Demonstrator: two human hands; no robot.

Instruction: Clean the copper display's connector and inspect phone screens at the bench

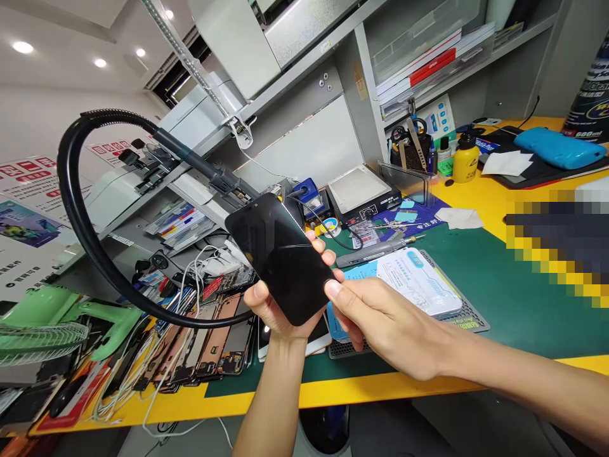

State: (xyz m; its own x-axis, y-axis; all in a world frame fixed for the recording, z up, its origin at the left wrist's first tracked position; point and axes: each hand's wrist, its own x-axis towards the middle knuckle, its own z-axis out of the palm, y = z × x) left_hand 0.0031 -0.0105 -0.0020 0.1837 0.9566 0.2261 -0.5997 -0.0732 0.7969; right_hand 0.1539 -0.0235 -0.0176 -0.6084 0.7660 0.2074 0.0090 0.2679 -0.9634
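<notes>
Cradling a glossy black rectangular smartphone (pixel 283 263) from beneath, the left hand (pixel 284 333) curls partly closed, thumb at one long edge and fingertips at the other; the right hand (pixel 390 324) pinches its lower right corner above the green-and-yellow surface (pixel 507 317).

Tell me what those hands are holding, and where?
A flat, black, glossy rectangular phone: the left hand holds its long sides, and the right hand grips its lower right corner.
</notes>
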